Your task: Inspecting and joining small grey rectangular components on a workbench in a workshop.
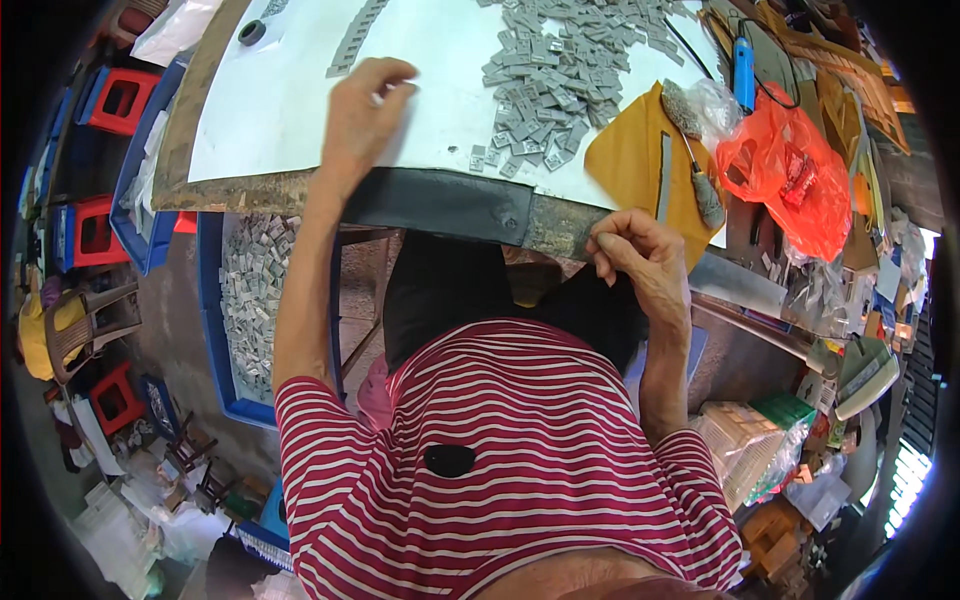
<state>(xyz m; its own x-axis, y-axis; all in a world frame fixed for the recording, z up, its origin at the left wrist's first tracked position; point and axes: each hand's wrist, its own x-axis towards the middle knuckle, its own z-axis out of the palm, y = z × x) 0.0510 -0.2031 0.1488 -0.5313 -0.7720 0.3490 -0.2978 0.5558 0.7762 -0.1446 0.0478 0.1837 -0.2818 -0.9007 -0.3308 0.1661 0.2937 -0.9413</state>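
Note:
Over the white sheet (260, 120) on the table, my left hand (360, 115) reaches forward with its thumb and forefinger bent but apart; I see nothing between them. Just beyond it, small flat grey pieces lie in a slanting row (355, 40). My right hand (648, 265) is at the table's front edge, fingers curled in a pinch; whatever they hold, if anything, is too small or hidden. A large heap of similar grey pieces (560, 75) spreads over the sheet's far right. Beside the right hand lies a mustard-yellow cloth (630, 150) with a grey strip (665, 175) on it.
A black ring (252, 33) sits at the far left. Below the table's left side, a blue bin (210, 330) holds many small grey pieces. Brushes (707, 200), a red plastic bag (790, 180) and a blue-handled tool (743, 75) lie at the right. The dark-padded table edge (440, 205) crosses before me.

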